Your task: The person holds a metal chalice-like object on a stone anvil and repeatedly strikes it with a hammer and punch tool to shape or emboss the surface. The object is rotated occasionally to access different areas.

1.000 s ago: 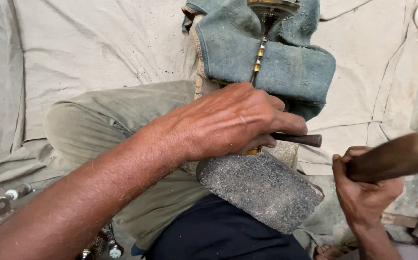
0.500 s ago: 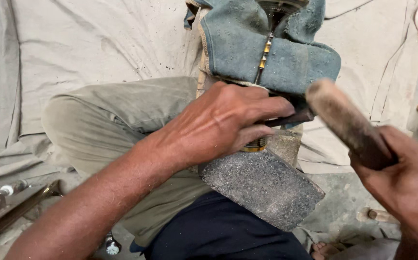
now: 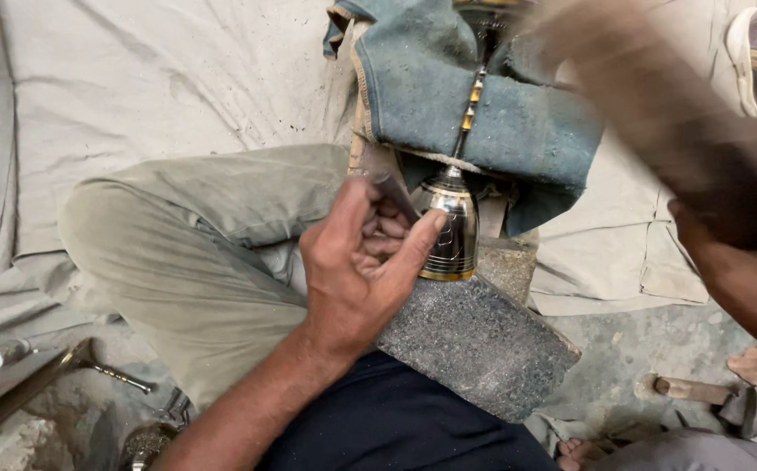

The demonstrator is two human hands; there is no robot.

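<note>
Raised since half a second ago, the blurred mallet (image 3: 649,96) sits at one o'clock, clenched in the right hand (image 3: 745,253). Left hand (image 3: 365,262) grips a small punch (image 3: 396,196) against the brass bell-shaped piece (image 3: 453,231), centre frame, on the stone block (image 3: 483,340).

The left hand (image 3: 361,270), which earlier lay flat over the work and hid it, has now turned palm up, with its fingers (image 3: 385,228) curled around a thin dark tool (image 3: 394,196), so the shiny metal bell-shaped piece (image 3: 451,231) is now uncovered. The right hand (image 3: 736,218) with the wooden mallet (image 3: 623,78) has moved up and to the far right, and it is now only a blur.
</note>
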